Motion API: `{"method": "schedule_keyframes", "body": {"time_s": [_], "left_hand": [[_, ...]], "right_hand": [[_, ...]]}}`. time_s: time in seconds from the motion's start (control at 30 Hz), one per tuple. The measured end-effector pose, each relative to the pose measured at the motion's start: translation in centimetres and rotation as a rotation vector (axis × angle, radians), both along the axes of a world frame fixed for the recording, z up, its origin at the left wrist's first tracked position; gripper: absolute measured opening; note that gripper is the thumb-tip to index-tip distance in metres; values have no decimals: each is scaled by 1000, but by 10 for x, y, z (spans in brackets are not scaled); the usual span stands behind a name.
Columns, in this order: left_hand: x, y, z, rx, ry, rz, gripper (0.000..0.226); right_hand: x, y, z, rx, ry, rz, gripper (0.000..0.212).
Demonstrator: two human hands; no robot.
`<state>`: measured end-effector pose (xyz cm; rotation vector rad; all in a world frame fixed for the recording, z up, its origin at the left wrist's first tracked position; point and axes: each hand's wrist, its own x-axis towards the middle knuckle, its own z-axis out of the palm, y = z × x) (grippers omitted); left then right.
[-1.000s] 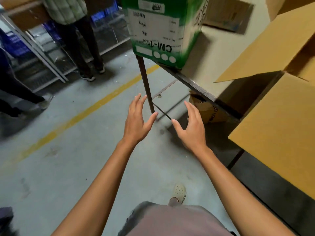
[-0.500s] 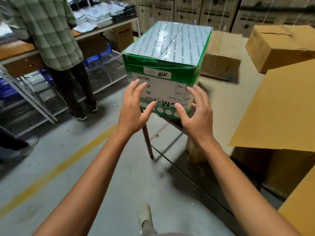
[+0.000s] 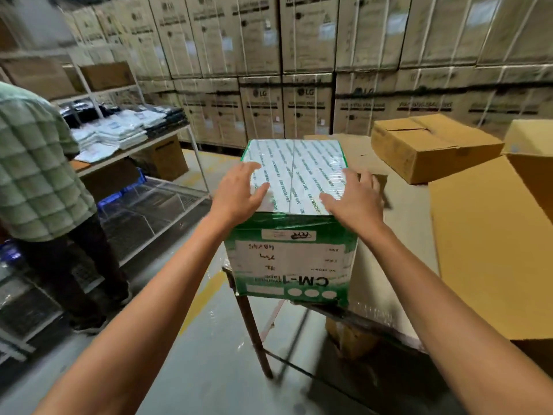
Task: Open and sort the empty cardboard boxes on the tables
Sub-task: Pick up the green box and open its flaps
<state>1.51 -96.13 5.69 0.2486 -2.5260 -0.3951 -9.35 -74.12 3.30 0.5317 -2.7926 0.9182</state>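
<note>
The left hand is open, fingers spread and nearly straight, laid over the near-left edge of the green-and-white box; the right hand is open likewise, fingers splayed across the box's near-right top edge, thumb pointing inward; neither hand curls round anything, and whether the palms press down or only hover at the surface I cannot tell. The box stands at the near-left corner of the tabletop, right above a table leg; its top flaps are closed under printed tape, and the lettering on its near face – "CM-1" among it – reads upside down. Just behind it lies a flat brown carton; further right on the tabletop sits a closed brown carton, tilted a little askew; a large sheet of cardboard covers the right side. Under the tabletop a small crumpled box rests on the floor. To the left stands a person in a green checked shirt at a shelf of folded garments; a yellow floor line runs between – and stacked LG cartons wall the back.
</note>
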Motion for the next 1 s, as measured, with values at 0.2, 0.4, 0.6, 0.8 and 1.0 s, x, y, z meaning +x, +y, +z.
{"method": "schedule_keyframes", "body": {"time_s": [0.2, 0.4, 0.6, 0.8, 1.0], "left_hand": [[-42, 22, -21, -101, -321, -112, 63], [-17, -5, -24, -49, -273, -192, 75], [20, -50, -31, 162, -86, -277, 55], [28, -5, -39, -189, 254, -296, 49], [28, 56, -53, -449, 37, -312, 79]], "right_hand": [[-9, -10, -14, 73, -146, -26, 77], [35, -1, -23, -171, -106, 56, 50], [67, -9, -55, -596, -164, -92, 18], [73, -23, -113, -576, -325, -200, 32], [84, -20, -248, -525, -762, -287, 47]]}}
